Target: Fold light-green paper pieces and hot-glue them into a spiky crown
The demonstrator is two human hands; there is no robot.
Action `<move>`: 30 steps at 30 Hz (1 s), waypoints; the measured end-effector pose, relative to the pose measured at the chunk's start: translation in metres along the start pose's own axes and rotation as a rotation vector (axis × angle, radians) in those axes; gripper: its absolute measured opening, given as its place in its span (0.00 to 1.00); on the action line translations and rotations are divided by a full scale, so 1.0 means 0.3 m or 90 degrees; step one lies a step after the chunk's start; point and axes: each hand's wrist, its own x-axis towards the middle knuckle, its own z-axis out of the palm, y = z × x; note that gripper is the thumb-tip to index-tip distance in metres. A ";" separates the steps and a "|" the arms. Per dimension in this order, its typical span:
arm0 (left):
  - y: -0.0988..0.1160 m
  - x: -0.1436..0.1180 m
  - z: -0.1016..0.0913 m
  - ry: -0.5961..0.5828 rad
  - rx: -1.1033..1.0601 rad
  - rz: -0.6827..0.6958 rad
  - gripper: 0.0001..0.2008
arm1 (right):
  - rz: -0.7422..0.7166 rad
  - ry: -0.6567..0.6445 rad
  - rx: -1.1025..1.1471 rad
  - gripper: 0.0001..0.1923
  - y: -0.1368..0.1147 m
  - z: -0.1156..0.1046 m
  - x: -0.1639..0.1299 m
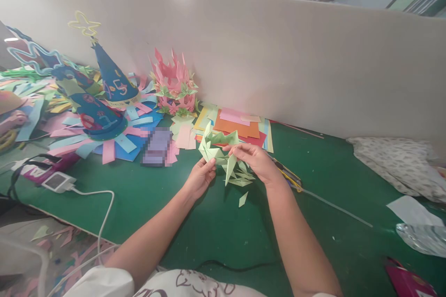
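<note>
Both hands grip a ring-like chain of folded light green paper point(209, 152) above the green table. My left hand point(201, 177) pinches its left side between thumb and fingers. On the right side, my right hand point(251, 157) has its fingertips closed on a pointed folded piece. Just below lie several loose folded green paper pieces point(240, 178), and a single green paper diamond point(243, 199) sits apart from them, nearer to me. Behind the chain is a stack of coloured paper sheets point(240, 125) in orange, pink, red and yellow.
A pink paper crown point(174, 83) and blue cone hats point(113, 74) stand at the back left among paper strips. Right of my right hand lie a yellow-handled cutter point(292, 178) and a clear strip point(336, 206). A white cable point(110, 209) crosses the left side. A plastic bottle point(421, 237) lies far right.
</note>
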 end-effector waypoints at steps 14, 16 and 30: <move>-0.026 -0.012 0.007 -0.035 0.090 0.028 0.14 | -0.102 0.391 -0.092 0.16 -0.020 -0.025 0.007; -0.028 -0.011 0.007 -0.029 0.097 0.030 0.15 | -0.099 0.374 -0.106 0.16 -0.016 -0.007 0.006; -0.043 -0.008 0.010 0.007 0.119 0.037 0.18 | -0.126 0.333 -0.204 0.17 -0.029 0.049 -0.004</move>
